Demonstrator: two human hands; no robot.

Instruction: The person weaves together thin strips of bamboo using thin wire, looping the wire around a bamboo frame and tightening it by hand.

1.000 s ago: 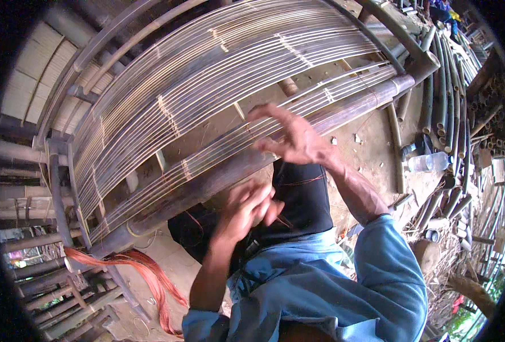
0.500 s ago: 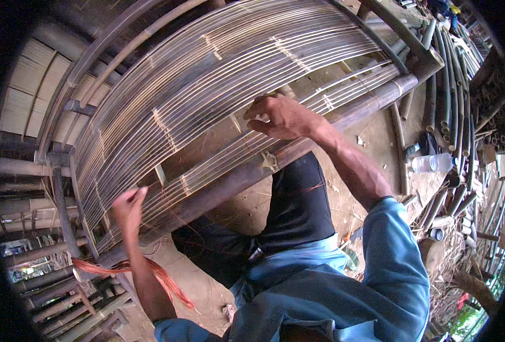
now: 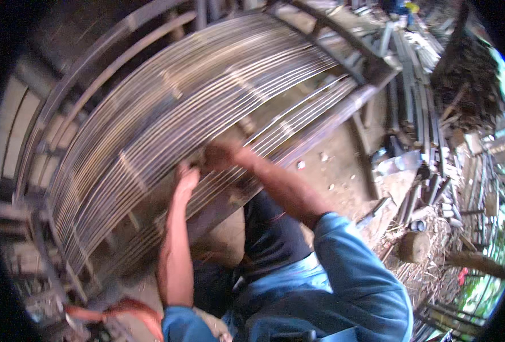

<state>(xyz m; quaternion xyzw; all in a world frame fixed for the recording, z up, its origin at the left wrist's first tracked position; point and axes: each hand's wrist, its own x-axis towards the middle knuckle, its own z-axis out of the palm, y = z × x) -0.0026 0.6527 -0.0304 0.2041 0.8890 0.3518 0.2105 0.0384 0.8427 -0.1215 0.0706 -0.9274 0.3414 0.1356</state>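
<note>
The left hand point(image 3: 188, 176) and right hand point(image 3: 224, 153) are sitting close together at thin slats point(image 3: 172, 128), too blurred to tell open from closed.

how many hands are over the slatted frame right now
2: the left hand and, just right of it and slightly higher in the picture, the right hand, both over the slatted frame. Motion blur hides their fingers.

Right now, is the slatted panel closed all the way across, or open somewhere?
Open: the slatted panel has a lengthwise gap, and brown ground shows through it beyond the right hand.
</note>
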